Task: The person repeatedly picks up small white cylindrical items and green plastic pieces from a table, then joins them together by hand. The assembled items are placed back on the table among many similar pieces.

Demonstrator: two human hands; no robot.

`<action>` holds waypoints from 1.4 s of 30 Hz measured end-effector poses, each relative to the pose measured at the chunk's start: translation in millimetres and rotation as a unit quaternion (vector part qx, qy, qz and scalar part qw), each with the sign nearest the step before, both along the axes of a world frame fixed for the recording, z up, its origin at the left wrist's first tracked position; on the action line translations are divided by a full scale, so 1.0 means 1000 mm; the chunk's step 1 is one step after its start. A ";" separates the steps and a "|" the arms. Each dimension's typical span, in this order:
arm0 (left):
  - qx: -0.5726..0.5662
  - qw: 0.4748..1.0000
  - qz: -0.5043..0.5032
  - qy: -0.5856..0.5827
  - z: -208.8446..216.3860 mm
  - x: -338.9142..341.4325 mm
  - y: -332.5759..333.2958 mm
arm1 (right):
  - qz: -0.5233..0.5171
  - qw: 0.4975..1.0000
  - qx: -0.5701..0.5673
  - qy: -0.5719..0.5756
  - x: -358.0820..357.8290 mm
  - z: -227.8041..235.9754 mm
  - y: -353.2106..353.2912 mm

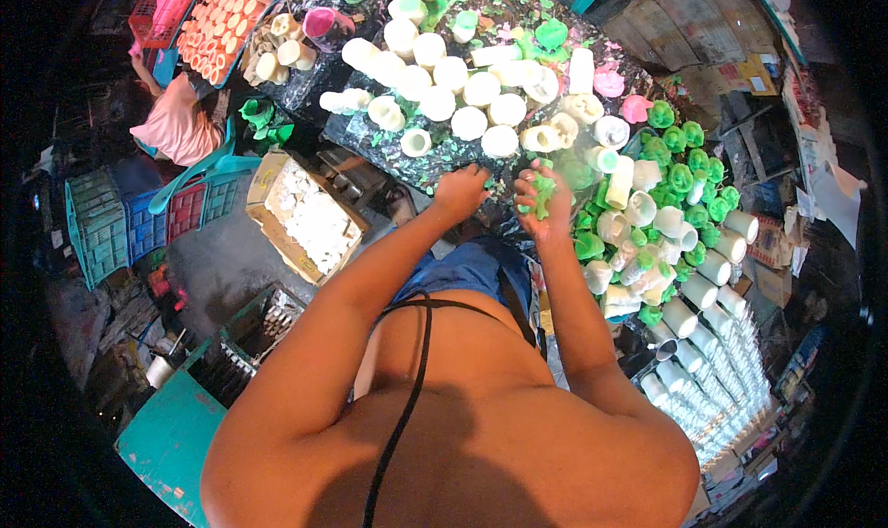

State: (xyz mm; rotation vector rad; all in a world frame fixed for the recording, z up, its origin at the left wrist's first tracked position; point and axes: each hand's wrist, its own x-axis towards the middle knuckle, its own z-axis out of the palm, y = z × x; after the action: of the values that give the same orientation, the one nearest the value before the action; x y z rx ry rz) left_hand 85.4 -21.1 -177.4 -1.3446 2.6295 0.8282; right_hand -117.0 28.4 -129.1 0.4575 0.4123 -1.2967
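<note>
My right hand point(553, 206) is closed around some thin, crumpled green wax-like scraps point(544, 191) at the near edge of the dark table point(393, 158). Beside it, my left hand point(462, 193) rests at the same edge with its fingers curled in. A speck of green shows at its fingertips, but what it holds, if anything, is hidden. Just beyond both hands stand several pale, candle-like cylinders point(499, 141), some hollow at the top. To the right of my right hand lies a heap of green cup-shaped pieces point(590, 245) mixed with white ones.
Green and pink flakes litter the table. Rows of white cylinders point(680, 317) stand at the right. A cardboard box point(310, 215) of white pieces sits at lower left. Farther left are plastic crates point(97, 215), a person in a pink top point(178, 125) and a tray of orange-pink cups point(222, 28).
</note>
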 end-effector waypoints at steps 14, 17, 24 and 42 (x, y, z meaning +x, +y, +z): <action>0.061 0.968 0.051 0.238 -0.037 0.043 -0.008 | 0.048 0.989 0.091 0.108 0.092 0.028 0.012; 0.073 0.922 0.105 0.366 0.017 0.073 -0.001 | 0.067 0.982 0.090 0.151 0.106 0.010 0.018; 0.014 0.941 0.128 0.314 0.143 0.183 0.024 | 0.230 0.959 0.028 0.162 0.204 -0.009 0.007; -0.148 0.848 0.441 0.254 0.188 0.468 0.013 | 0.445 0.894 -0.049 -0.008 0.504 0.045 -0.176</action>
State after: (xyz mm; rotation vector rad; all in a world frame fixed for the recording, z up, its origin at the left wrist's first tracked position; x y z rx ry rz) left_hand 553.2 -7.7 10.3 -2.8789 2.4458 0.9647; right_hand 387.0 -147.7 -84.3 0.1445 0.4609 -0.4147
